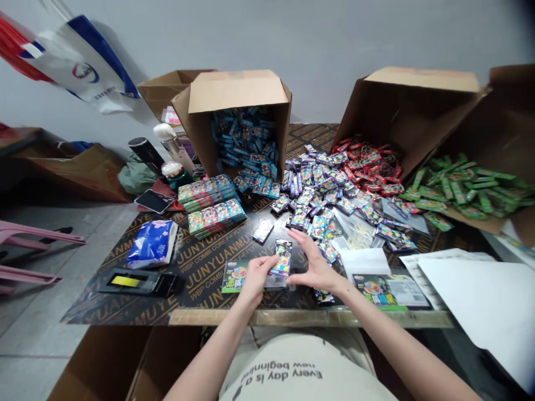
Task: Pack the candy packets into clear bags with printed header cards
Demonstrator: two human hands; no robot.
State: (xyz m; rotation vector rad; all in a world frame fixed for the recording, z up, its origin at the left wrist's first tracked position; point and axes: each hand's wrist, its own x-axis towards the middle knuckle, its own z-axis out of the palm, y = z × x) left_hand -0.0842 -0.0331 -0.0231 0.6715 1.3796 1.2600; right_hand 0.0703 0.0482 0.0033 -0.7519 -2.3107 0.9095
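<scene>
The left hand (256,277) clamps a purple packet (283,256) near the tabletop (309,318) edge; the right hand (321,272) curves beside it, grip apart, loose packets (311,177) crowding beyond.

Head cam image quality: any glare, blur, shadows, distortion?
Head view, centre: glare washes out the lone pack and some tabletop beyond it; head view, upper left: hanging bag looks soft and stretched, likely lens distortion; head view, right: shadow inside the box behind the green packs, dark top corner; head view, left hand: held pack looks clearer.
</scene>
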